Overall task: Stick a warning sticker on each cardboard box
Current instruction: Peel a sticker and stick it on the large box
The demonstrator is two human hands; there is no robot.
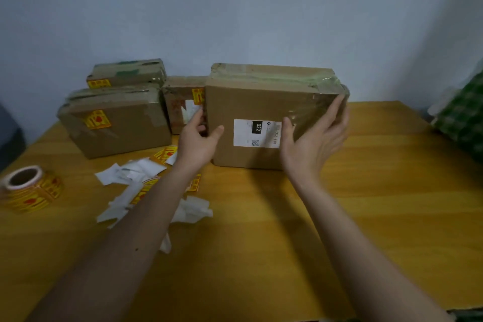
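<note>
A large cardboard box stands on its edge at the middle of the wooden table, a white label with "032" facing me. My left hand grips its left side. My right hand is pressed flat against its right side. Three more cardboard boxes sit to the left: a front one with a yellow warning sticker, one stacked behind it with a yellow sticker, and a small one with a sticker at its top right. A roll of yellow warning stickers lies at the far left.
Loose yellow stickers and several torn white backing papers are scattered under my left forearm. A green patterned bag sits at the table's right edge. A pale wall stands close behind the boxes.
</note>
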